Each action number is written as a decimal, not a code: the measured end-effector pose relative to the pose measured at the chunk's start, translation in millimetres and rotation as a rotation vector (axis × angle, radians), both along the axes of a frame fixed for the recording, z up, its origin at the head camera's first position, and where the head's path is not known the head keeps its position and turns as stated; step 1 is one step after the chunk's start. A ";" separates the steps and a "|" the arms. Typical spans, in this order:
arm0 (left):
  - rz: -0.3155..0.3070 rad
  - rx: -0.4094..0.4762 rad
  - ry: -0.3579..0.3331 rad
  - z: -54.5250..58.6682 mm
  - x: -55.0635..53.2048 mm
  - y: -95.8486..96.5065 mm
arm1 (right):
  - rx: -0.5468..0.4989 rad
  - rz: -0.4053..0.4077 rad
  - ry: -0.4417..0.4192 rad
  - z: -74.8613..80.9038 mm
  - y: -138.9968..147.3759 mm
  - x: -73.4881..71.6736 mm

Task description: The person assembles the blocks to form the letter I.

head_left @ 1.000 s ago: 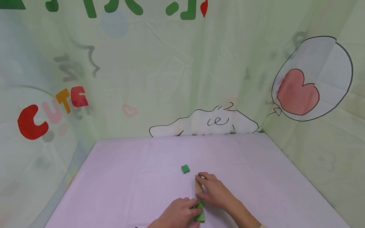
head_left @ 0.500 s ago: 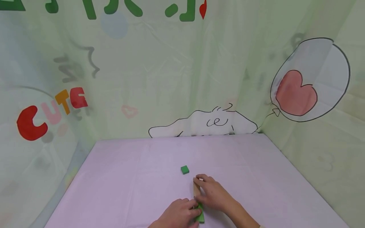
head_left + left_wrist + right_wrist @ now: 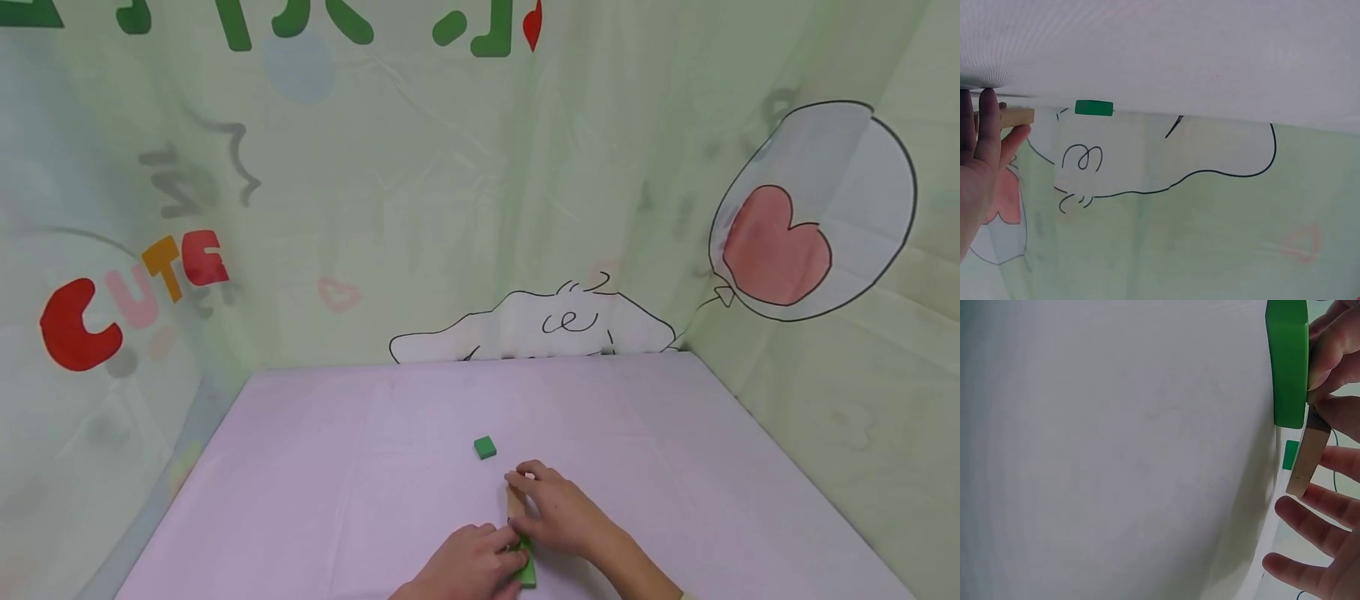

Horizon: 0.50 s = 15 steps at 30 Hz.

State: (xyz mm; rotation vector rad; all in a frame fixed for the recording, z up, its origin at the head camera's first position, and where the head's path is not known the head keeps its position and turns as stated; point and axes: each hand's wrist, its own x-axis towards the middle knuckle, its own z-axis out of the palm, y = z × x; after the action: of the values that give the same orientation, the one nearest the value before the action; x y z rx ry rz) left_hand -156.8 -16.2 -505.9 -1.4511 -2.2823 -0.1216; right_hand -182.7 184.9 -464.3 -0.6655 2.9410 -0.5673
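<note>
My left hand [image 3: 471, 562] holds a long green block [image 3: 528, 573] on the table near the front, fingers over its left side and far end. My right hand [image 3: 564, 510] grips a bare wooden block [image 3: 516, 503] between thumb and fingertips, right at the far end of the green one. In the right wrist view the wooden block [image 3: 1309, 459] stands off the end of the green block [image 3: 1288, 365], with the right hand's other fingers spread. Left wrist view: the wooden block [image 3: 1017, 117] shows behind the left hand [image 3: 979, 150]. Fingers partly hide both blocks.
A small green block [image 3: 485, 447] lies on the table beyond the hands, slightly left. The pale purple tabletop [image 3: 315, 467] is bordered by printed curtains [image 3: 420, 200] at the back and both sides.
The right hand has drawn the wooden block slightly toward the person and to the left, nearer the long green block. The left hand has stayed nearly still. The view has shifted a little.
</note>
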 end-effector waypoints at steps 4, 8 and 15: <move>0.000 0.006 0.014 -0.8 -0.8 -0.3 | -0.004 0.021 0.001 -0.3 1.0 -0.2; -0.004 -0.006 0.001 -0.2 -0.7 -0.6 | -0.008 0.029 -0.012 -0.6 1.6 -0.4; 0.000 -0.040 -0.062 3.2 0.6 -1.3 | -0.015 0.034 -0.032 -1.5 3.3 -0.7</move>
State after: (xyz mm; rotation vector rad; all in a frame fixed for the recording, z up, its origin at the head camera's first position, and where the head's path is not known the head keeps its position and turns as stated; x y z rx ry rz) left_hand -156.2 -17.5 -502.7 -1.4868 -2.3473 -0.1227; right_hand -183.3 188.2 -465.9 -0.7002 2.8922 -0.5924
